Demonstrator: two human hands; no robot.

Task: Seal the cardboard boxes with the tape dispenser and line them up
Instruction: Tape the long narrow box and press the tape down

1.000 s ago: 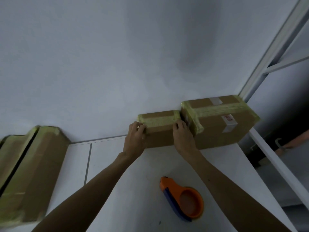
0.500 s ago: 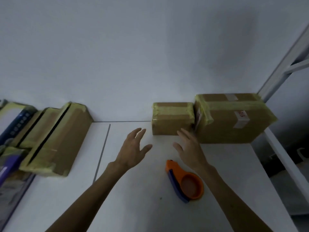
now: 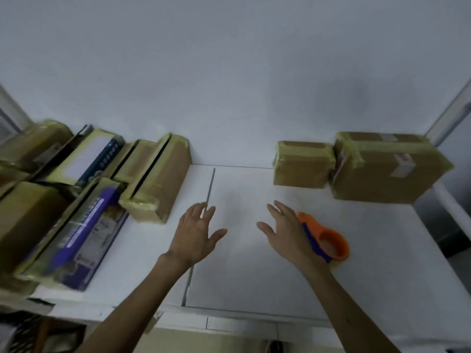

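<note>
Two taped cardboard boxes stand side by side against the wall at the back right: a small box and a larger box touching its right side. An orange and blue tape dispenser lies on the white table, just right of my right hand. My left hand hovers over the table's middle with fingers spread. Both hands hold nothing and are well short of the boxes. More cardboard boxes, one long box nearest, crowd the left side.
The white table has a seam running front to back under my left hand. A purple and blue printed carton lies among the left boxes. A metal frame post rises at the right edge.
Both hands let go of the small box and drew back toward me. The view swung left, bringing the pile of boxes on the left into sight.
</note>
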